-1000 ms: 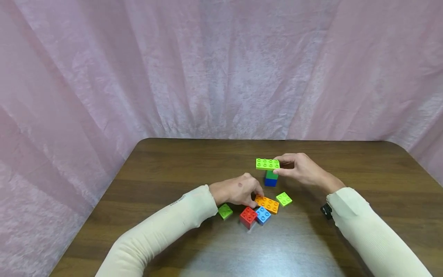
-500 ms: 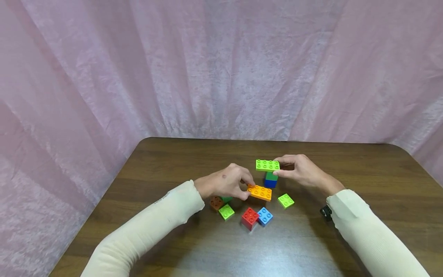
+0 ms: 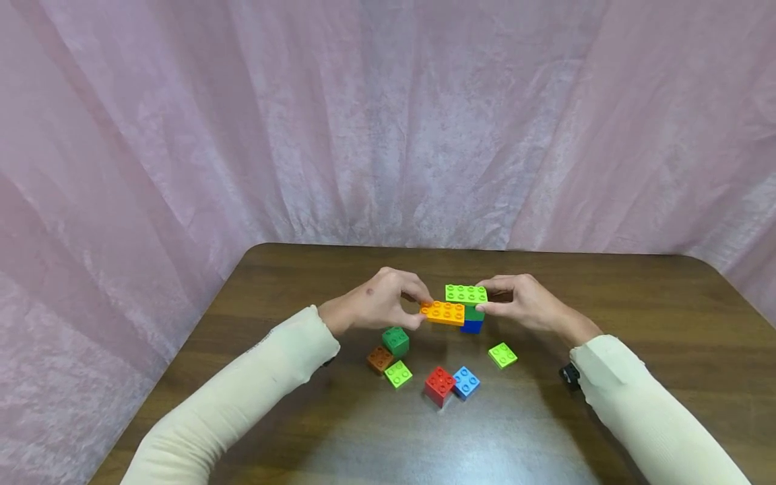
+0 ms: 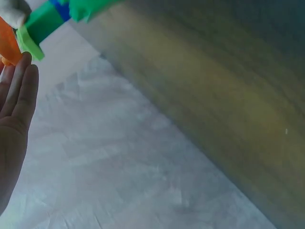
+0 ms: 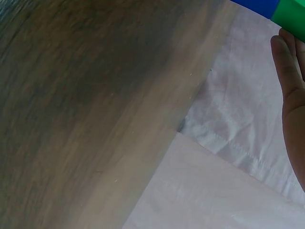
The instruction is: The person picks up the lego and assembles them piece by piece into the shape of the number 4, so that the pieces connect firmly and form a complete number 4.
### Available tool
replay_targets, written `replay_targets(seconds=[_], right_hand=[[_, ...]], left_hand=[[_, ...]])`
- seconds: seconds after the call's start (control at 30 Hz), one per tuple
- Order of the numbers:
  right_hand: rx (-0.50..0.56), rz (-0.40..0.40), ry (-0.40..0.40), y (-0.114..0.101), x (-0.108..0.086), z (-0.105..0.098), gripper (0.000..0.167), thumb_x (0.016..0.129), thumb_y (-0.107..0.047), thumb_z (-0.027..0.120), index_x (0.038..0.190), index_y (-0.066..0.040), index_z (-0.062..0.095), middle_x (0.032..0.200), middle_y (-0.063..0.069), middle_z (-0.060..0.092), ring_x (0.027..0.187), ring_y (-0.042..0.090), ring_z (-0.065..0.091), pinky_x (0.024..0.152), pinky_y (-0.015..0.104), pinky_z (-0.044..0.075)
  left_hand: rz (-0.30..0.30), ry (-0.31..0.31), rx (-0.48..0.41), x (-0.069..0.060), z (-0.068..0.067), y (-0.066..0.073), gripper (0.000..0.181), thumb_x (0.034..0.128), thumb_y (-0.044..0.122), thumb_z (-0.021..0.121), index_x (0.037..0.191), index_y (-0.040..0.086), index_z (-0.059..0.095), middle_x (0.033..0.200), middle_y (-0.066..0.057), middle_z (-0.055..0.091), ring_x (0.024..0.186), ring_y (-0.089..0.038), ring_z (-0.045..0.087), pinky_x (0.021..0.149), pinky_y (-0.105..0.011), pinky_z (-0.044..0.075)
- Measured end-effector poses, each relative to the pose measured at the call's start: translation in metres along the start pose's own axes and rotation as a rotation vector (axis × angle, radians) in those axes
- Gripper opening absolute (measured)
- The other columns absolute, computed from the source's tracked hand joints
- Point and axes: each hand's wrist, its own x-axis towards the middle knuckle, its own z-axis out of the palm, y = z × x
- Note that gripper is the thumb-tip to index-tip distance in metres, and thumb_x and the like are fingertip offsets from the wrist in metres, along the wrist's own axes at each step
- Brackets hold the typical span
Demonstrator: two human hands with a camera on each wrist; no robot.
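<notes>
In the head view my left hand (image 3: 378,300) pinches the left end of a flat orange building brick (image 3: 444,312) between thumb and fingers, above the table. Just behind its right end is a stack: a lime-green brick (image 3: 465,294) on top, a green brick (image 3: 475,314) under it and a blue brick (image 3: 471,327) lower down. My right hand (image 3: 527,300) grips this stack from the right, near the lime brick. Whether orange and stack touch is unclear. The left wrist view shows the orange brick (image 4: 7,43) at the left hand's fingertips, close to the lime brick (image 4: 29,44).
On the brown table (image 3: 291,296) lie a green brick (image 3: 396,341), a brown brick (image 3: 380,359), a small lime plate (image 3: 398,374), a red brick (image 3: 439,385), a light blue brick (image 3: 466,382) and another lime plate (image 3: 503,355). A pink curtain (image 3: 388,135) hangs behind.
My left hand has lifted the orange brick from the table and carried it up and left, towards the stack. The right hand and the stack have barely moved.
</notes>
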Motion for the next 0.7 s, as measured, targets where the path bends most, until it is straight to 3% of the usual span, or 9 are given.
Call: replay_targets(seconds=[0.3, 0.43, 0.7], right_hand=[[0.018, -0.019, 0.001, -0.001, 0.002, 0.002, 0.037, 0.089, -0.015, 0.078, 0.12, 0.003, 0.07, 0.11, 0.011, 0.071, 0.086, 0.02, 0.062, 0.075, 0.031, 0.055], [0.006, -0.011, 0.001, -0.001, 0.002, 0.002, 0.038, 0.089, -0.016, 0.078, 0.12, 0.003, 0.07, 0.113, 0.013, 0.071, 0.089, 0.021, 0.063, 0.077, 0.035, 0.056], [0.006, -0.02, -0.002, -0.002, 0.002, 0.002, 0.038, 0.089, -0.017, 0.078, 0.12, 0.002, 0.07, 0.112, 0.012, 0.071, 0.089, 0.019, 0.064, 0.078, 0.037, 0.056]], left_hand=[[-0.033, 0.087, 0.033, 0.005, -0.012, -0.005, 0.021, 0.0831, 0.01, 0.076, 0.104, 0.007, 0.079, 0.1, 0.002, 0.07, 0.089, -0.012, 0.065, 0.079, -0.021, 0.055], [-0.051, 0.08, 0.043, 0.008, -0.013, -0.007, 0.025, 0.0846, 0.011, 0.076, 0.109, 0.006, 0.078, 0.104, 0.001, 0.069, 0.091, -0.015, 0.065, 0.08, -0.022, 0.055], [-0.07, 0.037, 0.023, 0.014, -0.012, -0.01, 0.028, 0.0854, 0.009, 0.075, 0.112, 0.003, 0.076, 0.106, -0.005, 0.067, 0.095, -0.027, 0.066, 0.084, -0.036, 0.058]])
